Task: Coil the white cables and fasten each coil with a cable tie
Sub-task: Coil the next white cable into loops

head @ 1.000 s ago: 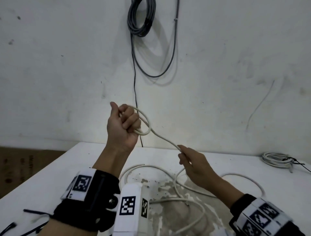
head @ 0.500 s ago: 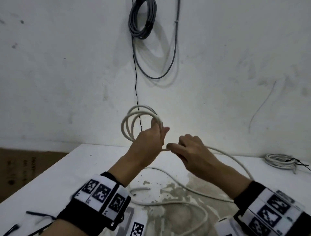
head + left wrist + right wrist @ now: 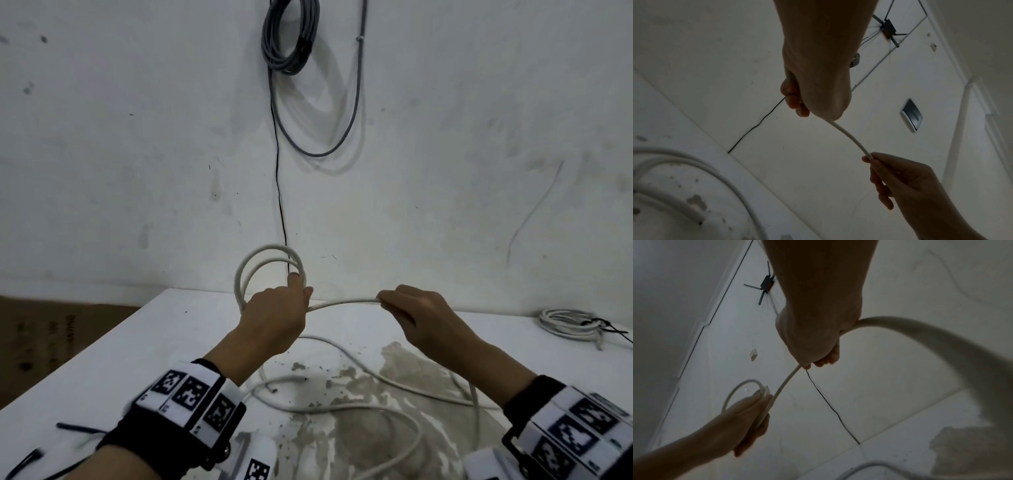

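My left hand [image 3: 274, 317] is raised above the table and grips a small coil [image 3: 265, 262] of white cable, its loops standing up over my fingers. A straight run of the same cable [image 3: 342, 304] stretches rightward to my right hand [image 3: 416, 317], whose fingers are curled round it. The left wrist view shows that run [image 3: 851, 139] between both hands. In the right wrist view the cable [image 3: 785, 382] leaves my right hand toward the coil [image 3: 745, 386]. The slack cable [image 3: 342, 407] trails in loose curves over the white table [image 3: 120, 349].
A finished white coil [image 3: 570, 323] with a black tie lies at the table's far right. Black cable ties [image 3: 78, 428] lie near the front left edge. A grey cable bundle [image 3: 291, 37] hangs on the wall, and a thin black wire [image 3: 279, 192] drops behind the table.
My hands met at the coil half a second ago. My right hand has since slid right along the cable, drawing out a straight run, while the left keeps the coil raised.
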A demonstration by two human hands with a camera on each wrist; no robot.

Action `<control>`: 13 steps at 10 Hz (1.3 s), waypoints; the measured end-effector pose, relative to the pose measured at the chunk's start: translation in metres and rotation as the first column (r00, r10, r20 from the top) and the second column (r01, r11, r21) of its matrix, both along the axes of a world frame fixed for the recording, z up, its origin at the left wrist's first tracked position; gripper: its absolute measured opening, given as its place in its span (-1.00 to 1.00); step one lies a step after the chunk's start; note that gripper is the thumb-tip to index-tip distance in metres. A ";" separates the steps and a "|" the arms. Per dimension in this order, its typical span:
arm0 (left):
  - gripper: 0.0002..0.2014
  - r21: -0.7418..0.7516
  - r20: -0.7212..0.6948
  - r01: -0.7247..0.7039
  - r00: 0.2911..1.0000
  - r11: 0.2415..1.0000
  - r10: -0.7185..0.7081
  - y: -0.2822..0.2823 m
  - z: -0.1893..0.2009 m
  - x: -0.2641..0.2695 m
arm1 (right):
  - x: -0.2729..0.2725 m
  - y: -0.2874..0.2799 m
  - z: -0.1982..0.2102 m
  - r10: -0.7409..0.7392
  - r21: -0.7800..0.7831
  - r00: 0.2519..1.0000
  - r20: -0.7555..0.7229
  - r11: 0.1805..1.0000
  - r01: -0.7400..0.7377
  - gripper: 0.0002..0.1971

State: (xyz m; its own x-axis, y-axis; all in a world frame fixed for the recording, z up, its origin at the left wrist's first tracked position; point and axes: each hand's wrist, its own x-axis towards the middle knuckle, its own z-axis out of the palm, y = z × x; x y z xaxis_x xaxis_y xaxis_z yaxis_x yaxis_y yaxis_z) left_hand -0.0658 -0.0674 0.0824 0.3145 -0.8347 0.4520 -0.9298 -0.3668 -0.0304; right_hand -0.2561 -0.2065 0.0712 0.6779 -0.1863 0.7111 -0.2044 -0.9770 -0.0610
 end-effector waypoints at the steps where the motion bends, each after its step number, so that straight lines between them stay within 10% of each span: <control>1: -0.66 -0.021 -0.115 0.019 0.993 1.000 -0.021 -0.002 -0.007 -0.001 | 0.006 0.002 0.003 0.015 0.024 0.999 0.052 1.000 -0.017 -0.89; 4: -0.65 -0.139 -0.445 0.124 0.878 0.983 -0.174 -0.005 -0.006 -0.019 | 0.015 0.012 0.000 0.078 -0.056 0.996 0.042 0.996 -0.076 -0.89; 9: -0.53 -0.111 -0.542 0.300 0.781 0.948 -0.310 0.007 -0.004 -0.009 | 0.010 0.007 0.006 0.031 -0.081 0.966 0.258 0.997 -0.011 -0.77; 10: -0.50 -0.101 -0.661 0.370 0.669 0.924 -0.340 0.010 -0.001 -0.006 | 0.009 0.009 0.006 -0.014 -0.116 0.972 0.234 0.992 0.042 -0.77; 12: -0.54 -0.357 -0.929 0.538 -0.120 0.764 -0.350 0.024 0.010 0.003 | 0.008 0.003 0.007 -0.017 -0.174 0.972 0.234 0.983 0.059 -0.63; 13: -0.64 -0.689 -0.656 0.424 -0.709 0.588 -0.257 0.023 0.016 0.022 | 0.011 0.007 -0.004 0.091 -0.203 0.986 0.136 0.977 -0.062 -0.62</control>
